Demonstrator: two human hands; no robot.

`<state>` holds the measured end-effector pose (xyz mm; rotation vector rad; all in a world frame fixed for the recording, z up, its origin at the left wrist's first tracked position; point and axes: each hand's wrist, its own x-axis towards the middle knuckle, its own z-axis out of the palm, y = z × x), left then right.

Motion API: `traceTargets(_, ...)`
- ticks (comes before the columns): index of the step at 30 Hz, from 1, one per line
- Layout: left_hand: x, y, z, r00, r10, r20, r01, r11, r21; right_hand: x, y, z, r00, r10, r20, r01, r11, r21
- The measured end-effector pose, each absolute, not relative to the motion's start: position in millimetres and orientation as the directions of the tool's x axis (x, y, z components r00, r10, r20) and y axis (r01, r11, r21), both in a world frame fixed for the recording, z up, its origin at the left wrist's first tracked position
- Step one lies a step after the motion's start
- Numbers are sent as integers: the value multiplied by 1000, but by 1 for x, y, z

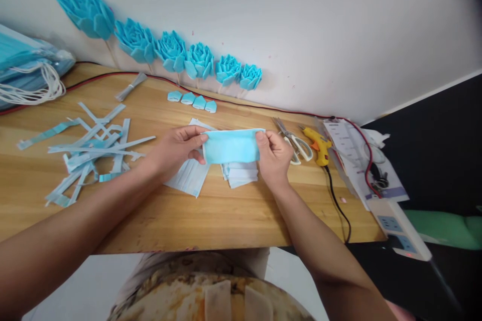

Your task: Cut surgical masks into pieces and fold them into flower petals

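Note:
A light-blue piece of face mask fabric (231,147) with a white top edge is stretched between my two hands above the table. My left hand (179,148) pinches its left end between thumb and fingers. At the right end, my right hand (274,154) grips it with the thumb in front. Beneath it lie a pale pleated mask sheet (190,179) and a small stack of cut mask pieces (241,175). Several folded blue petals (193,101) sit in a row farther back.
Cut mask strips (94,150) are heaped at left, near a bundle of wires (131,86). Blue fabric flowers (171,51) on sticks lean along the wall. Scissors (295,143), a yellow glue gun (319,145), papers (350,145) and a power strip (399,228) lie at right.

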<state>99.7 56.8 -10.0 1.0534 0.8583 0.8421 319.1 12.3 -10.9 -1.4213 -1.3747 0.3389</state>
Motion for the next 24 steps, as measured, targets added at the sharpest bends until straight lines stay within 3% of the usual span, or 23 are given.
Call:
traceTargets(6,102,56,-14,490,849,-197,-283,368,886,321,14,-13,294,849,438,546,227,-806)
traceTargets(13,99,49,-4,632,768,-103,-262,337,904,324,15,-11,272,849,452,555,246,-795)
traceTargets(19,97,42,3,768,635,-82,-196,355,914,321,14,-10,181,921,346,455,234,-859)
traceTargets(24,91,47,0,718,694,-55,-141,222,965,325,13,-4,184,907,378,481,252,-840)
